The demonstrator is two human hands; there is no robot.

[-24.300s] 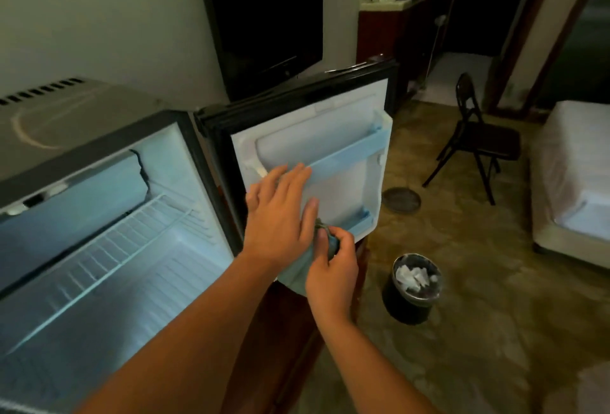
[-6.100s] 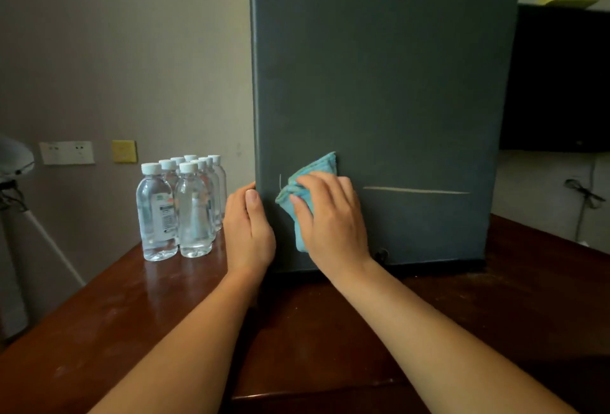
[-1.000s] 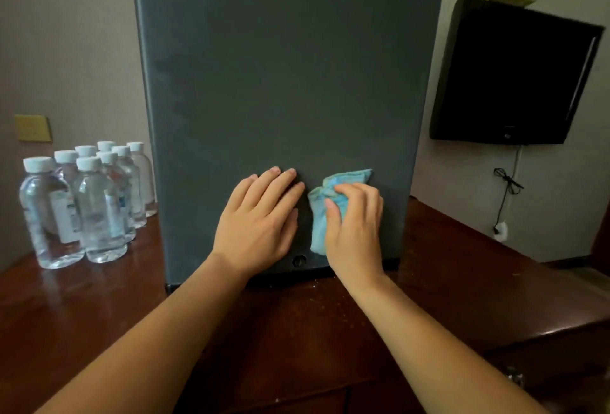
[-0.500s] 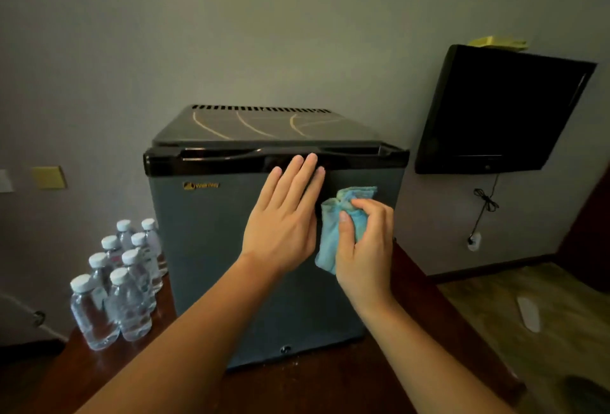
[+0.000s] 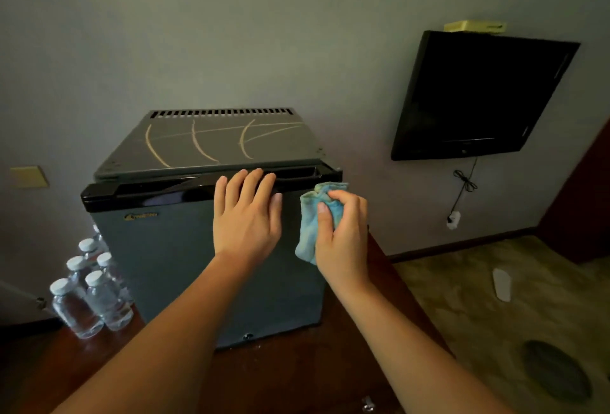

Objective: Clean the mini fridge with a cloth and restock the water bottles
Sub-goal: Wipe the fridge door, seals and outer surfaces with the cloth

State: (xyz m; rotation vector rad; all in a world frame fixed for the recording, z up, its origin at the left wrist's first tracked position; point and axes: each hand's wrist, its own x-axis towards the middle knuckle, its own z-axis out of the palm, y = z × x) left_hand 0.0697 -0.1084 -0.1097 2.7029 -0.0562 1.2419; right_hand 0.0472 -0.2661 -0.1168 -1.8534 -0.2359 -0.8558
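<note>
Of the water bottles (image 5: pixel 95 298), the rear ones are partly hidden behind the front ones and the mini fridge (image 5: pixel 165 265). The door logo (image 5: pixel 141 216) is too blurred to read. The right hand (image 5: pixel 343 235) covers part of the cloth (image 5: pixel 307 235). Both forearms are cut off by the bottom edge.
</note>
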